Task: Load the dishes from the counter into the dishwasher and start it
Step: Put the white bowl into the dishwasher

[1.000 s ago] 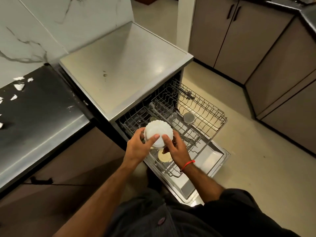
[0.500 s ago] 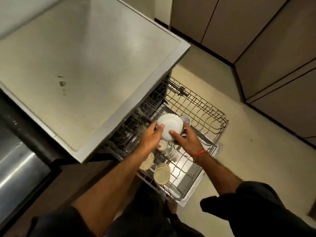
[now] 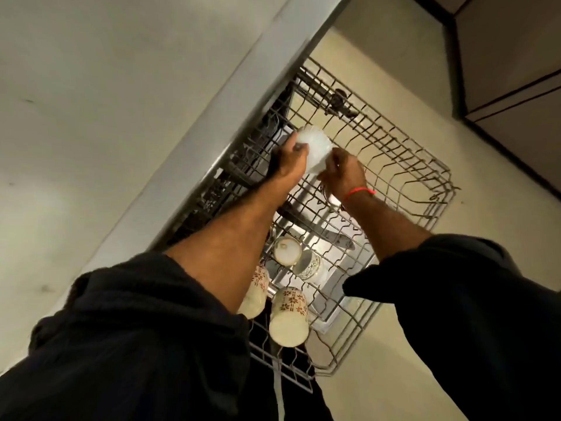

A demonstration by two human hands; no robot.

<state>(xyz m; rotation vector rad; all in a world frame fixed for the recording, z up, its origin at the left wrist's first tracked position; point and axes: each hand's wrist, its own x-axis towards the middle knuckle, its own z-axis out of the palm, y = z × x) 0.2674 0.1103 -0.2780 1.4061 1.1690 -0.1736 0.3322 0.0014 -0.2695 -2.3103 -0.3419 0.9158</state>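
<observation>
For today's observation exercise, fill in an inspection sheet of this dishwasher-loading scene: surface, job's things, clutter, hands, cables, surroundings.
Surface: steel dishwasher top, a few small marks.
Job's things: white bowl held over the pulled-out wire rack; patterned mugs lying in the rack's near end.
Clutter: nothing seen.
Hands: left hand and right hand both grip the bowl; red thread on the right wrist.
Cables: nothing seen.
Surroundings: pale floor, cabinet fronts at the upper right.
</observation>
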